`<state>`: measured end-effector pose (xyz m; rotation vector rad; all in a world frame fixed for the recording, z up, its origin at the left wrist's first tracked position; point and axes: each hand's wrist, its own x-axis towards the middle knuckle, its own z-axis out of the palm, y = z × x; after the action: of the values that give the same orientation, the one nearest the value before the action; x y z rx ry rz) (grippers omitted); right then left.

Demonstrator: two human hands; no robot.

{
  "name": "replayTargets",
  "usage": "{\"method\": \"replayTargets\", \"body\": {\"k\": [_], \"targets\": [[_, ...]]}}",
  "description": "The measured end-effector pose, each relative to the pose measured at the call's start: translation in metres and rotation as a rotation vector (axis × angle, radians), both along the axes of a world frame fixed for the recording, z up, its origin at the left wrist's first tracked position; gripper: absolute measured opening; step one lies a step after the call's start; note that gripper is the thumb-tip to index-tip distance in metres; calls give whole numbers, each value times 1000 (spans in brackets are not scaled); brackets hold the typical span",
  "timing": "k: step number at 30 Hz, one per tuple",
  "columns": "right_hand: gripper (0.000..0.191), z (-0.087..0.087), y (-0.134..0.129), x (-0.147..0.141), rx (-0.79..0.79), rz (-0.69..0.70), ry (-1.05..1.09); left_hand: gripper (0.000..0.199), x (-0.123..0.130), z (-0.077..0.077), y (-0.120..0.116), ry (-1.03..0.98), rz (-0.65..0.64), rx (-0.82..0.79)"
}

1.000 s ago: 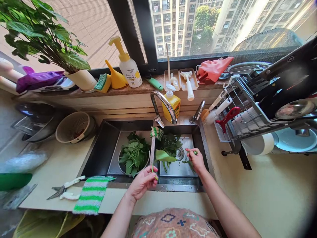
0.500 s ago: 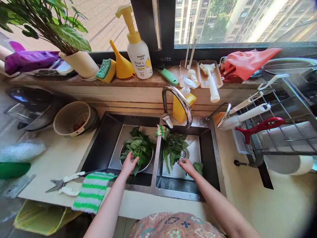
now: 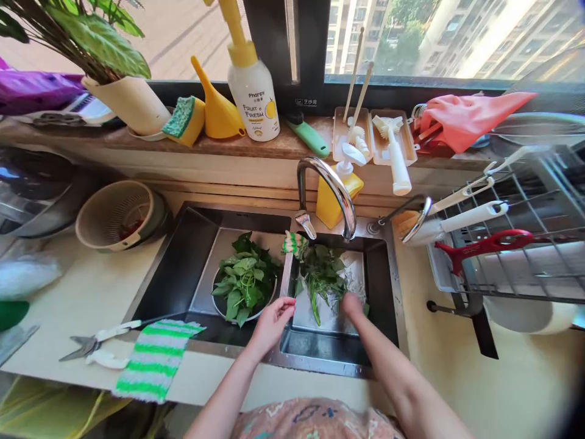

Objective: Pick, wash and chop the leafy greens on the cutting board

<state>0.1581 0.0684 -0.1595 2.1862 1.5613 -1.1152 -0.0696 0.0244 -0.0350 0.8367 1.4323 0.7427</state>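
My left hand hovers over the divider at the near edge of the right basin. Its fingers are loosely bent, slightly apart from the thumb, and nothing shows between them. Blurred by motion, my right hand is in the right basin beside a heap of leafy greens with long stems. Its fingers cannot be made out. In the left basin, a round bowl is piled with green leaves. The double sink is dark metal.
A curved faucet rises behind the divider, where a striped cloth lies. Left are a strainer basket, white-handled scissors and a green-striped towel. A wire rack stands right. A pump bottle is on the sill.
My left hand has moved right, from the leaves in the bowl to the divider. My right hand has moved slightly, and the greens beside it have shifted. The view has shifted a little.
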Motion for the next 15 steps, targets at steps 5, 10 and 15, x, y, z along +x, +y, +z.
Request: {"method": "replayTargets", "body": {"k": [5, 10, 15], "targets": [[14, 53, -21, -12, 14, -48, 389, 22, 30, -14, 0, -62, -85, -41], [26, 117, -32, 16, 27, -219, 793, 26, 57, -9, 0, -136, -119, -159], [38, 138, -59, 19, -8, -348, 993, 35, 88, 2, -7, -375, -66, -339]]}}
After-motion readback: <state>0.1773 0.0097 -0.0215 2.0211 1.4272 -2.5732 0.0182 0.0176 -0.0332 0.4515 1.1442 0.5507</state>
